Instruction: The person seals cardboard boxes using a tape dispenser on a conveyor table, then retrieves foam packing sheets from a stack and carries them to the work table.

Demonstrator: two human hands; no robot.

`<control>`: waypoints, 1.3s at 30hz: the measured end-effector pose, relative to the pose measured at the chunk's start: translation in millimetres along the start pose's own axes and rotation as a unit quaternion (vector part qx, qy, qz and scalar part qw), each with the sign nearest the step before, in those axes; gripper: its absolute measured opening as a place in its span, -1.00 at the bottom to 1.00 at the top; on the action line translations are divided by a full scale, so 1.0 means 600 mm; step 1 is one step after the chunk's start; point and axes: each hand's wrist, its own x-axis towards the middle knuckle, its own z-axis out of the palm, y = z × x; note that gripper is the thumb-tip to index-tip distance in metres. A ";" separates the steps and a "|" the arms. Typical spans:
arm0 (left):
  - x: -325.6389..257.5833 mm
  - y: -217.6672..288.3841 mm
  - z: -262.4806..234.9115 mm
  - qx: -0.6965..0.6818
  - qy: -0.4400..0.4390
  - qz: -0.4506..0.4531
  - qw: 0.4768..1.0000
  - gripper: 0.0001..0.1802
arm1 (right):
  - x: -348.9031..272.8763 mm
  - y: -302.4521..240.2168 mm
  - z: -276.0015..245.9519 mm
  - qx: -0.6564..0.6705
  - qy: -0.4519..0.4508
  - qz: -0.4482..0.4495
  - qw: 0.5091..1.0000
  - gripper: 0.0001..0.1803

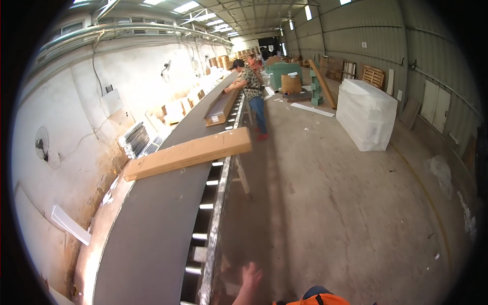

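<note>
My left hand (251,275) is low in the view, just right of the conveyor's metal side rail (216,244). Its fingers are apart and nothing shows in them. A gap separates the hand from the rail. Ahead of it, a long closed cardboard box (188,154) lies slantwise across the grey conveyor bed (147,234), its right end sticking out past the rollers (200,236). My right hand does not show. A patch of orange clothing (317,300) fills the bottom edge.
Farther along the line, a co-worker (251,89) in a patterned shirt leans over another long box (221,109). A large plastic-wrapped stack (367,114) stands on the concrete floor to the right. Silvery bundles (136,140) lie by the left wall, near a wall fan (43,145).
</note>
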 end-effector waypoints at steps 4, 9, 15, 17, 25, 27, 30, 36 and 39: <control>0.201 0.060 0.108 -0.053 -0.137 -0.009 0.989 0.20 | 0.066 -0.042 0.087 0.034 0.062 0.068 0.995 -0.83; 0.365 0.203 0.263 -0.280 -0.165 -0.029 0.945 0.29 | 0.254 -0.172 0.181 0.064 0.088 0.081 0.991 -0.84; 0.567 0.318 0.354 -0.330 -0.098 0.011 0.939 0.52 | 0.465 -0.388 0.236 0.024 0.119 -0.051 0.991 -0.71; 0.665 0.345 0.361 -0.324 -0.108 -0.001 0.940 0.59 | 0.483 -0.493 0.246 -0.074 0.133 -0.125 0.980 -0.66; 1.037 0.474 0.451 -0.385 -0.046 0.075 0.919 0.15 | 0.579 -0.840 0.354 -0.287 0.121 -0.233 0.921 -0.53; 1.083 0.498 0.519 -0.390 -0.024 0.079 0.917 0.05 | 0.586 -0.877 0.350 -0.292 0.122 -0.198 0.928 -0.51; 1.137 0.540 0.498 -0.405 -0.022 0.163 0.900 -0.14 | 0.612 -0.925 0.368 -0.315 0.089 -0.151 0.933 -0.47; 1.019 0.625 0.524 -0.444 0.123 0.175 0.870 -0.50 | 0.667 -0.945 0.341 -0.313 0.049 -0.053 0.947 -0.41; 0.819 0.597 0.475 -0.371 0.208 0.149 0.893 -0.59 | 0.704 -0.942 0.311 -0.295 0.035 -0.007 0.955 -0.37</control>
